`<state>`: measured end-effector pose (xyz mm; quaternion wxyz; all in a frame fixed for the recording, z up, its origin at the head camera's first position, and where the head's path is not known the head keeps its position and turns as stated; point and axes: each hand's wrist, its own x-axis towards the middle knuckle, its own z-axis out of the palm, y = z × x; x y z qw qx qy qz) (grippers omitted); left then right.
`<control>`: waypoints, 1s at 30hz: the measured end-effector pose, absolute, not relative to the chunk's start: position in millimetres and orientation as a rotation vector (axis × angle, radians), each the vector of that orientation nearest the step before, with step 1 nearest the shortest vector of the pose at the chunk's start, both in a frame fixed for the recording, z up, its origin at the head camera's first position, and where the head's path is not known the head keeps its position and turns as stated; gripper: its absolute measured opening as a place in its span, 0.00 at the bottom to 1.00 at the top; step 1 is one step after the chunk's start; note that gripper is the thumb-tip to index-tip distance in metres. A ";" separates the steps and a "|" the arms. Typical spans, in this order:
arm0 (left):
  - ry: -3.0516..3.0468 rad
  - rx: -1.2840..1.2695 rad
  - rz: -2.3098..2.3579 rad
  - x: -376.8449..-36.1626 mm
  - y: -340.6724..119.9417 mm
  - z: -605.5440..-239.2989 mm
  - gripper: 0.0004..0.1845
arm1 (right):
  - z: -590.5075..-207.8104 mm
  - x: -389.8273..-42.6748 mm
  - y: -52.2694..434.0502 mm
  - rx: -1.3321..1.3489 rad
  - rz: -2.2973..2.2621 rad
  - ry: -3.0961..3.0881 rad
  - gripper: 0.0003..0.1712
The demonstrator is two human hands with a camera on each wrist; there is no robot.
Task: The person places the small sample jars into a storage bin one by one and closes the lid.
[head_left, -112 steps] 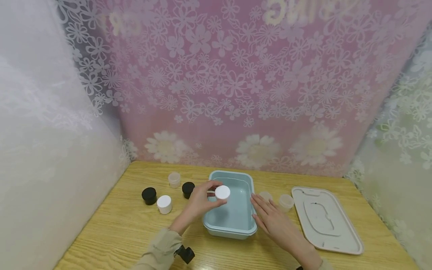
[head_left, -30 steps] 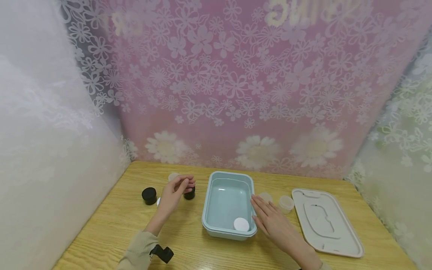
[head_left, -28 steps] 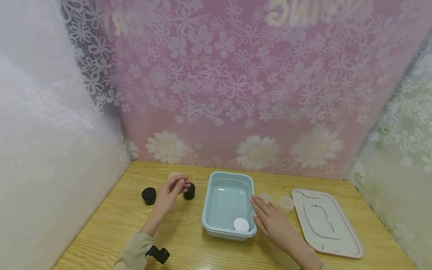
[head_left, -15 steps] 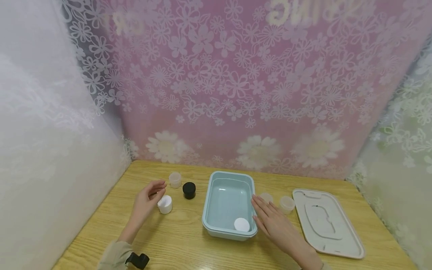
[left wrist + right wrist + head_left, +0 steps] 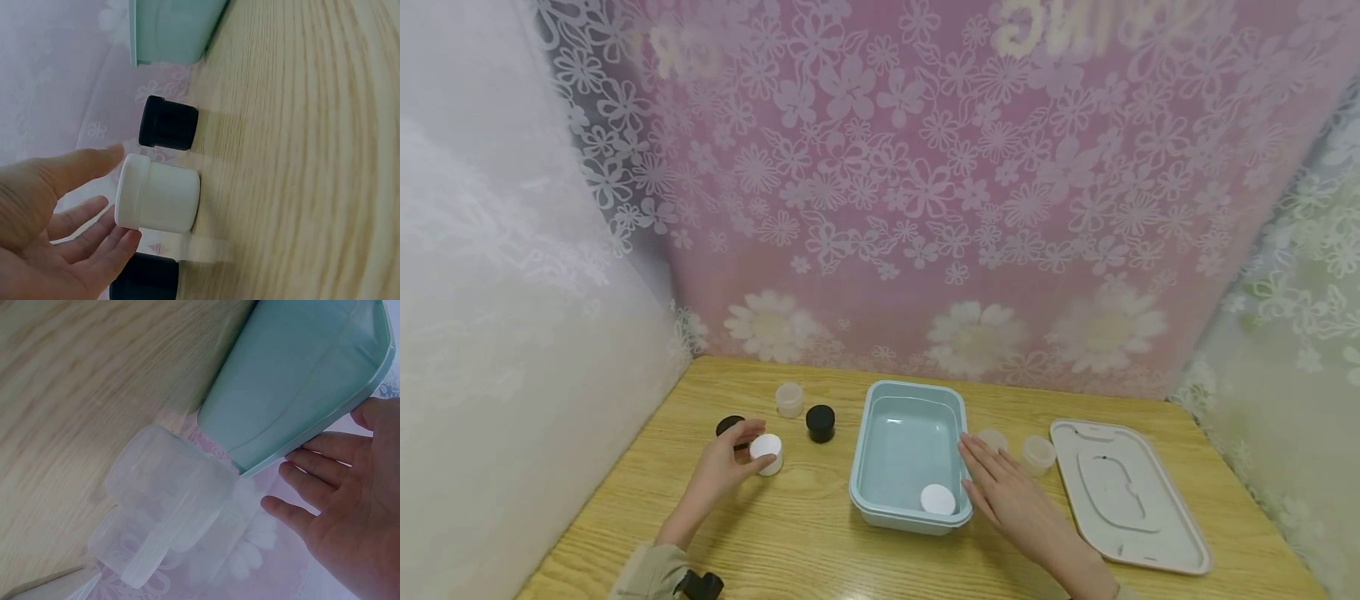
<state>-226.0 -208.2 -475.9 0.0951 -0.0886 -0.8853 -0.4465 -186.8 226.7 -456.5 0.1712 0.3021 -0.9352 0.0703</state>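
My left hand point(image 5: 722, 467) reaches around a white screw-lid jar point(image 5: 766, 454) standing on the table. In the left wrist view the thumb point(image 5: 94, 162) is right at one edge of its lid and the fingertips at the opposite edge, not curled tight. A black jar point(image 5: 730, 427) stands behind that hand, partly hidden; another black jar point(image 5: 821, 423) and a frosted clear jar point(image 5: 789, 400) stand nearby. My right hand point(image 5: 1011, 492) rests with straight fingers against the right rim of a light blue plastic box point(image 5: 912, 450). A second white jar point(image 5: 937, 500) sits in the box's near right corner.
Two frosted clear jars, one nearer the box point(image 5: 992, 440) and one farther right point(image 5: 1037, 455), stand beyond the right hand. A pale flat lid point(image 5: 1131, 496) lies on the right of the wooden table point(image 5: 820, 550). Floral curtains point(image 5: 917, 192) enclose the back and sides.
My left hand let a white jar go into the box, then moved left and lowered around the other white jar. My right hand stayed at the box rim.
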 end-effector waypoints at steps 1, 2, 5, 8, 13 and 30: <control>-2.632 -0.258 -1.326 -225.9 -207.9 -476.6 0.29 | -456.6 -186.9 226.6 0.860 0.201 -2.652 0.33; -2.640 -0.254 -1.319 -225.9 -207.6 -477.5 0.30 | -456.6 -187.1 226.6 0.861 0.203 -2.649 0.33; -2.655 -0.230 -1.338 -225.8 -206.5 -479.8 0.31 | -456.6 -187.6 226.3 0.861 0.207 -2.645 0.33; -2.663 -0.204 -1.355 -226.1 -205.3 -482.0 0.31 | -456.6 -187.7 226.2 0.853 0.210 -2.653 0.33; -2.648 -0.169 -1.348 -226.2 -202.6 -483.5 0.28 | -457.1 -187.9 226.0 0.851 0.221 -2.654 0.33; -2.575 -0.212 -1.463 -231.3 -173.7 -447.8 0.29 | -458.7 -187.2 227.0 0.849 0.225 -2.656 0.34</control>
